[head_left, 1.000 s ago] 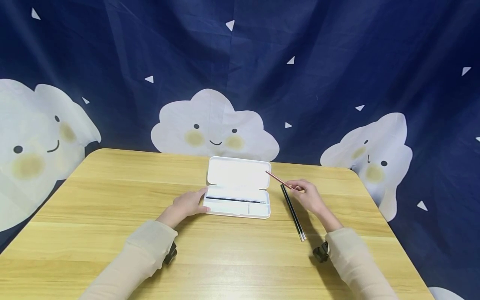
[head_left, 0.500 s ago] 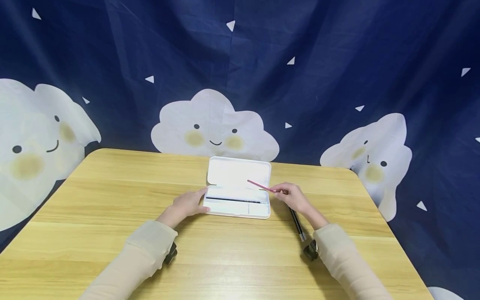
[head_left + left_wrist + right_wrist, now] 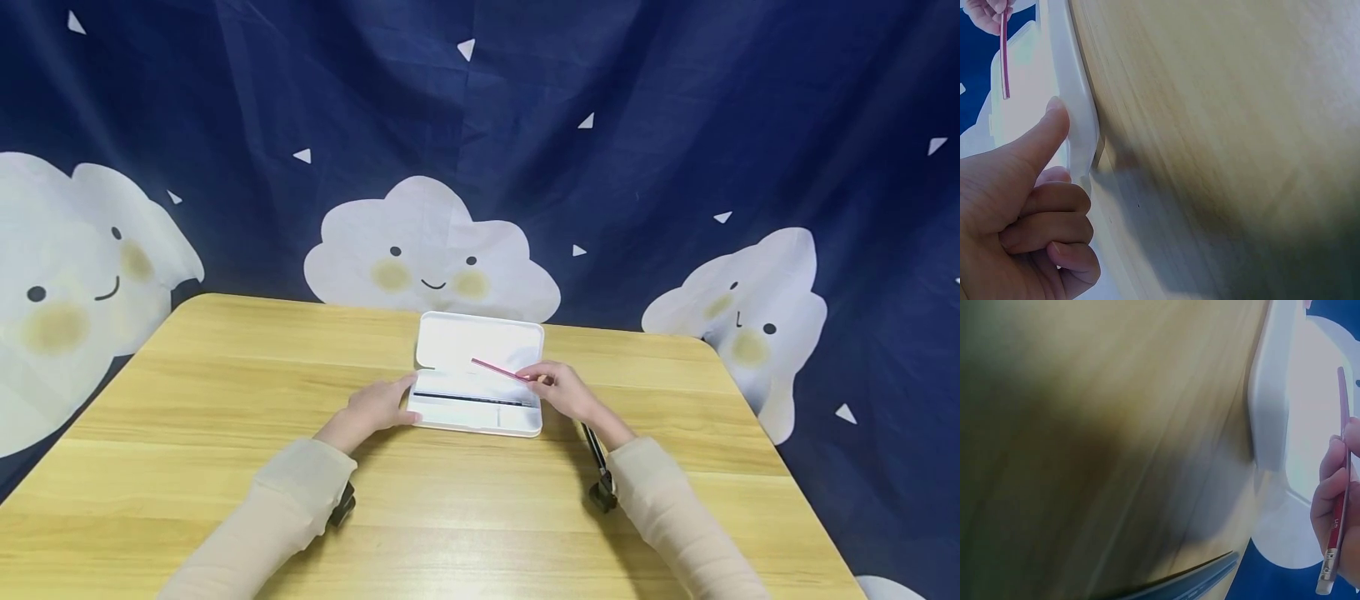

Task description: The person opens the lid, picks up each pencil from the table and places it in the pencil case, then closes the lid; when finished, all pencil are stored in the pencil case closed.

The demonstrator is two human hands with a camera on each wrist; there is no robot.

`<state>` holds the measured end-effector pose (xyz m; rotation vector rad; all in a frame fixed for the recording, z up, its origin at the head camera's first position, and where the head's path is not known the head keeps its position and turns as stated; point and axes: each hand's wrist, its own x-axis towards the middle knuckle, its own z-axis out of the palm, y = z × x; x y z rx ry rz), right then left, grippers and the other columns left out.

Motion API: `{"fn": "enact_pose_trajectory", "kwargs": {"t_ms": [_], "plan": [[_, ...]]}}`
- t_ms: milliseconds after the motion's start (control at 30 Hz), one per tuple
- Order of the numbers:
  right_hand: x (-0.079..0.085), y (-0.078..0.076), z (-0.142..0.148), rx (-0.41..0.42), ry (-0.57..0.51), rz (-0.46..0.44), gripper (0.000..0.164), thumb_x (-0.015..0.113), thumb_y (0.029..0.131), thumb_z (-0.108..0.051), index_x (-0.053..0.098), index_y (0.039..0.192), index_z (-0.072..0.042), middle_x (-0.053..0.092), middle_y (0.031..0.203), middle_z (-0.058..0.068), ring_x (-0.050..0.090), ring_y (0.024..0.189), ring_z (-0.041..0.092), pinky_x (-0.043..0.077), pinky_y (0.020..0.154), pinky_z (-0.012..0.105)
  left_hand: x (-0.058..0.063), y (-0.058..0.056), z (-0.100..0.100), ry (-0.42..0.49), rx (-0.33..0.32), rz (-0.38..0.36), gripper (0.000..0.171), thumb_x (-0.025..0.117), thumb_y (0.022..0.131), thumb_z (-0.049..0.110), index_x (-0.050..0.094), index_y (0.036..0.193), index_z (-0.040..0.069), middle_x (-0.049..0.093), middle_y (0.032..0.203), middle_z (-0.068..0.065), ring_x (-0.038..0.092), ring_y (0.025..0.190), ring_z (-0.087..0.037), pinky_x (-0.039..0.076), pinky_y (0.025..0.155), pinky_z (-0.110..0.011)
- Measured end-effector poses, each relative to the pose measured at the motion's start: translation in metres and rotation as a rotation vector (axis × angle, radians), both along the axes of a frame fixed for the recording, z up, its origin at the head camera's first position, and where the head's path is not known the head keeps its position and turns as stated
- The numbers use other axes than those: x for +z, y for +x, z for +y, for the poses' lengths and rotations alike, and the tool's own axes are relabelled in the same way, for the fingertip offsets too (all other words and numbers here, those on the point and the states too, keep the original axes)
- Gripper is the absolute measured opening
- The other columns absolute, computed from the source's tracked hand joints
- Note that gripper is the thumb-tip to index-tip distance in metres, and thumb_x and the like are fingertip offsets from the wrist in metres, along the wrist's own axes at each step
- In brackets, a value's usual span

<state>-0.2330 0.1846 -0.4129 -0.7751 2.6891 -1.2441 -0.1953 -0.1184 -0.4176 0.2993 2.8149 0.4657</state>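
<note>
A white pencil case (image 3: 454,415) lies with its lid (image 3: 457,337) swung back on the table. One dark pencil (image 3: 471,398) rests lengthwise inside it. My left hand (image 3: 377,406) holds the case's left end, thumb (image 3: 1054,119) at the near rim and the other fingers curled in the left wrist view. My right hand (image 3: 564,390) pinches a red pencil (image 3: 497,368) over the case's right part, tilted across the hinge area in the head view. In the right wrist view, the red pencil's white eraser (image 3: 1324,587) points back past the palm.
Dark pencils (image 3: 595,448) lie on the wooden table (image 3: 420,517) right of the case, partly covered by my right forearm and wrist camera (image 3: 602,495). Behind the table hangs a navy curtain (image 3: 630,167) with printed clouds.
My right hand has moved left with the red pencil, from beside the case to over its right part. My left hand has stayed at the case's left end.
</note>
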Motion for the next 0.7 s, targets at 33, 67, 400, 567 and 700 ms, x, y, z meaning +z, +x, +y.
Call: {"fn": "enact_pose_trajectory", "kwargs": {"t_ms": [33,67,400,567,700], "plan": [[0.001,0.000,-0.002,0.002,0.008,-0.003,0.021,0.056,0.084,0.004,0.066,0.102,0.004,0.063,0.093,0.015,0.049,0.069,0.013,0.042,0.061,0.023,0.000,0.000,0.000,-0.002,0.000,-0.001,0.072,0.066,0.081,0.038,0.036,0.140,0.009,0.053,0.124,-0.024,0.054,0.104,-0.039,0.046,0.064,-0.044],[0.001,-0.001,-0.004,0.002,0.015,-0.005,0.021,0.056,0.084,0.004,0.066,0.102,0.003,0.063,0.092,0.014,0.049,0.070,0.013,0.042,0.063,0.023,0.001,0.000,0.000,-0.002,0.001,-0.003,0.072,0.067,0.081,0.038,0.036,0.140,0.010,0.053,0.124,-0.024,0.054,0.104,-0.039,0.046,0.064,-0.044],[-0.001,-0.005,-0.022,0.082,0.009,-0.036,0.021,0.056,0.084,0.004,0.066,0.102,0.003,0.061,0.087,0.012,0.052,0.076,0.014,0.045,0.068,0.025,0.002,0.000,0.000,0.001,0.003,0.004,0.071,0.067,0.081,0.037,0.037,0.139,0.009,0.052,0.124,-0.024,0.053,0.106,-0.040,0.046,0.069,-0.048],[-0.001,-0.005,-0.031,0.109,-0.009,-0.051,0.019,0.057,0.084,0.004,0.065,0.101,0.006,0.061,0.084,0.014,0.052,0.072,0.013,0.043,0.065,0.023,0.001,0.000,0.000,-0.002,0.000,0.010,0.071,0.067,0.081,0.037,0.038,0.139,0.009,0.053,0.124,-0.023,0.053,0.106,-0.041,0.046,0.070,-0.049],[-0.002,-0.004,-0.038,0.140,-0.006,-0.044,0.017,0.058,0.084,0.005,0.064,0.099,0.011,0.061,0.085,0.019,0.054,0.075,0.021,0.044,0.067,0.025,0.001,0.001,0.001,-0.003,0.000,0.009,0.071,0.067,0.081,0.037,0.038,0.139,0.009,0.053,0.124,-0.023,0.053,0.105,-0.041,0.046,0.069,-0.049]]}}
